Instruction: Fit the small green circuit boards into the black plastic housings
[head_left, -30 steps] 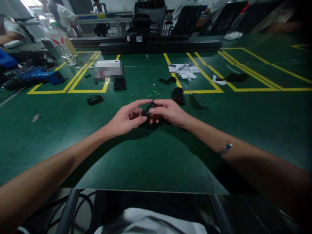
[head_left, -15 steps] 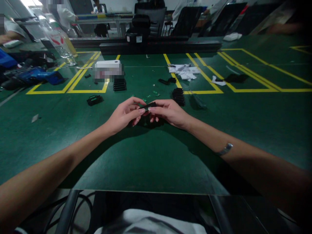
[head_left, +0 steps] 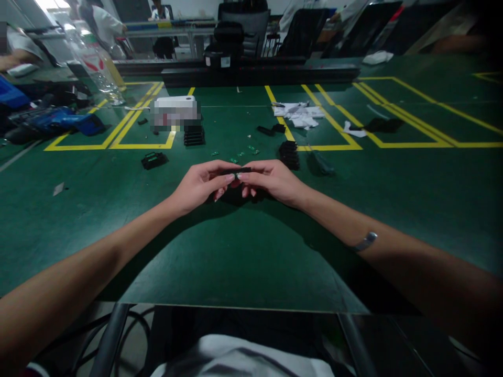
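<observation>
Worktop (head_left: 231, 251): green, extending under both forearms; marked with yellow lines farther ahead.
Silver band (head_left: 366, 241): worn on the right forearm, well behind the fingers.
Left hand (head_left: 200, 186): pinching the left portion of the dark part, with thumb on the near side and index finger along the far side.
Right hand (head_left: 275, 180): pinching the right portion in the similar manner; thumb tip very near to the other thumb tip, touching or not, impossible to tell.
Dark part (head_left: 240, 170): located directly between the fingers of both hands; long axis running left to right, almost level, thus lying across the forward direction; equally near to both hands, held from both sides; partly hidden by thumbs and fingers.
Green pieces (head_left: 233, 161): scattered on the worktop just beyond the fingers, mostly straight ahead.
Black block (head_left: 153, 160): lying to the left, apart from the left hand; some green visible in it.
Right stack (head_left: 288, 155): placed just beyond the right hand; black and ribbed.
Left stack (head_left: 194, 136): similar in look, farther ahead and to the left.
White paper (head_left: 301, 116): crumpled, farther still, on the right side.
Bottle (head_left: 94, 68): transparent, far to the left.
</observation>
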{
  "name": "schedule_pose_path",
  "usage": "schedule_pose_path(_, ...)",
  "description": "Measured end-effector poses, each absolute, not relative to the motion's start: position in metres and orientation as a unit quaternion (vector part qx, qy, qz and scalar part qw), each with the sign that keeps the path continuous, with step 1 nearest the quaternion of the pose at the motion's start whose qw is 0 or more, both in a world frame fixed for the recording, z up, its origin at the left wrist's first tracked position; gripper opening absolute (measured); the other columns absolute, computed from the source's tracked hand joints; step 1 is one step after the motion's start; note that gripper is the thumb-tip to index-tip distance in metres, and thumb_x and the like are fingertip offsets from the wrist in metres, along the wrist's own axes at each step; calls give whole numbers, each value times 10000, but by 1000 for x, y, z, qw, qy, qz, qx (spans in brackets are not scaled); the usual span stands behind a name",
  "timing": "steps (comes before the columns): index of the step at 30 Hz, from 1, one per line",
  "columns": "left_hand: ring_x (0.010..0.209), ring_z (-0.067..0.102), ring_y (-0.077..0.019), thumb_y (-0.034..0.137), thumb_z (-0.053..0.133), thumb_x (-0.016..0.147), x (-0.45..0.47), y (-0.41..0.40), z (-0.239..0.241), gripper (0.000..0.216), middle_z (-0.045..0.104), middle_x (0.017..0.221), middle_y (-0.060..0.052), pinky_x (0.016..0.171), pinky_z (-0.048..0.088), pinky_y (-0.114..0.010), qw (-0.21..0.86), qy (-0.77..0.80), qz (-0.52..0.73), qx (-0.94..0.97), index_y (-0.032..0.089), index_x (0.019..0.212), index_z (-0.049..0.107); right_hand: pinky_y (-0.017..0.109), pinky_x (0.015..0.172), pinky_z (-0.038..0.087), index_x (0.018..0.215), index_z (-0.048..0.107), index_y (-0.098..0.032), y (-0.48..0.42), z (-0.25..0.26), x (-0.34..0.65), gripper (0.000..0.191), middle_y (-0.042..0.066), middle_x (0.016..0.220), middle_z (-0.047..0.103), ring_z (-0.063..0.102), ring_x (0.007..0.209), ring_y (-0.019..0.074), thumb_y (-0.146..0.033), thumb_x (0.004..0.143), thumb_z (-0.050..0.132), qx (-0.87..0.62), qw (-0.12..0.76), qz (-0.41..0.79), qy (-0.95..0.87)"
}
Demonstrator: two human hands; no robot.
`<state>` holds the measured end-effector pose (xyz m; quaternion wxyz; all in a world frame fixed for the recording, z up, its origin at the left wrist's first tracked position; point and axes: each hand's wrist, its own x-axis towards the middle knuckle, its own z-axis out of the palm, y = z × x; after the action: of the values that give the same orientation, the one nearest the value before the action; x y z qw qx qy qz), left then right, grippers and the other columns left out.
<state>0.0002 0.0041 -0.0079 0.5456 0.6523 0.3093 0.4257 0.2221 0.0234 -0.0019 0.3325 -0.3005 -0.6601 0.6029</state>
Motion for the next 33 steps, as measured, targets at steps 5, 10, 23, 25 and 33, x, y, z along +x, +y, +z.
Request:
schedule_pose_path(5,560,529,-76,325,733,894,-2,5,-9,354,651,777,-26,489,420,-191,548,316,422,649,186,1220,716,212,560,486,973,751,-131,24,-2,221,285,73,861,753,671,651,126,-394,864,761,-300,329,602,-663)
schedule_pose_path(10,558,518,-84,319,738,887,-3,5,-8,355,640,732,-18,494,408,-203,558,323,415,642,202,1222,726,213,556,484,988,755,-140,23,-2,221,273,69,865,752,657,632,117,-387,873,753,-300,332,598,-665)
schedule_pose_path(23,561,491,-75,318,744,883,-4,5,-9,344,626,730,-15,493,383,-200,569,334,412,628,218,1212,733,220,542,463,934,765,-124,21,-1,219,297,56,761,722,634,610,120,-413,870,748,-308,342,577,-675)
schedule_pose_path(25,555,488,-73,318,740,888,-3,5,-9,339,621,718,-10,490,387,-197,570,333,417,625,218,1212,731,217,540,458,941,763,-123,21,-2,219,294,56,759,721,626,604,116,-410,880,740,-308,342,576,-676)
schedule_pose_path(33,531,532,-81,336,729,894,-1,6,-9,344,615,700,-5,476,434,-203,583,334,432,601,190,1206,723,211,549,459,950,733,-123,22,-2,219,303,49,792,716,641,649,120,-410,858,763,-303,344,581,-672)
